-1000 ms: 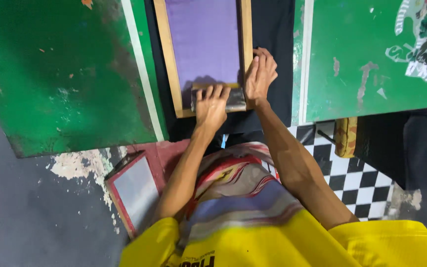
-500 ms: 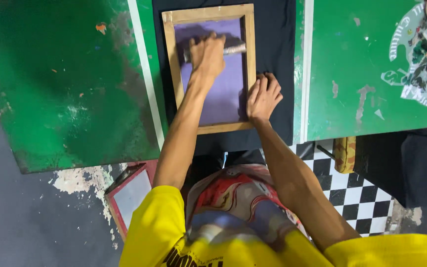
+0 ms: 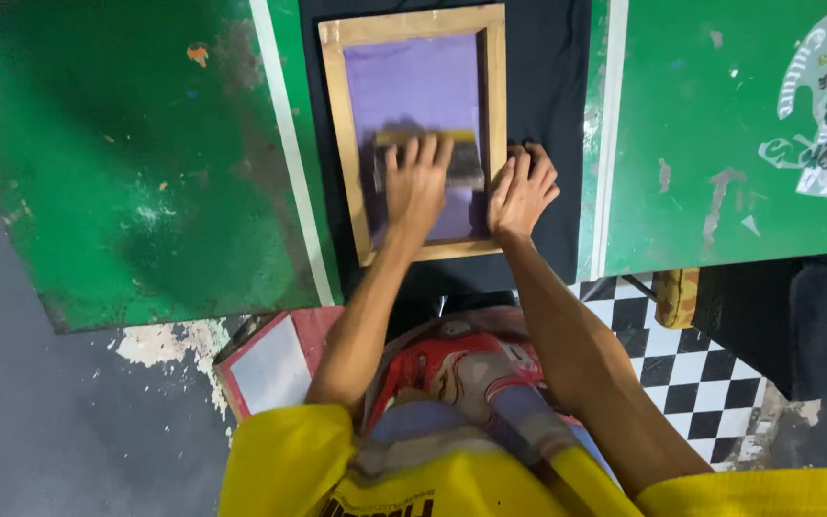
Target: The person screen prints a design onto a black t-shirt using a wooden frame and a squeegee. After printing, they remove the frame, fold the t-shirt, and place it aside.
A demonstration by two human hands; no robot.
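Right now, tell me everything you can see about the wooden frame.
The wooden frame is a pale rectangle around a purple mesh screen. It lies flat on black cloth over a green table. The left hand presses a squeegee on the mesh; the right hand steadies the frame's right rail.

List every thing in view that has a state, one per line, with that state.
Left hand: palm down, fingers spread, pressing the squeegee.
Right hand: flat on the frame's right edge.
Squeegee: lying across the mesh, mid-screen.
Wooden screen frame: flat on the black cloth, purple mesh up.
Black cloth: spread flat between the boards.
Green boards: paint chipped and worn.
Spare frame: on the floor, tilted.
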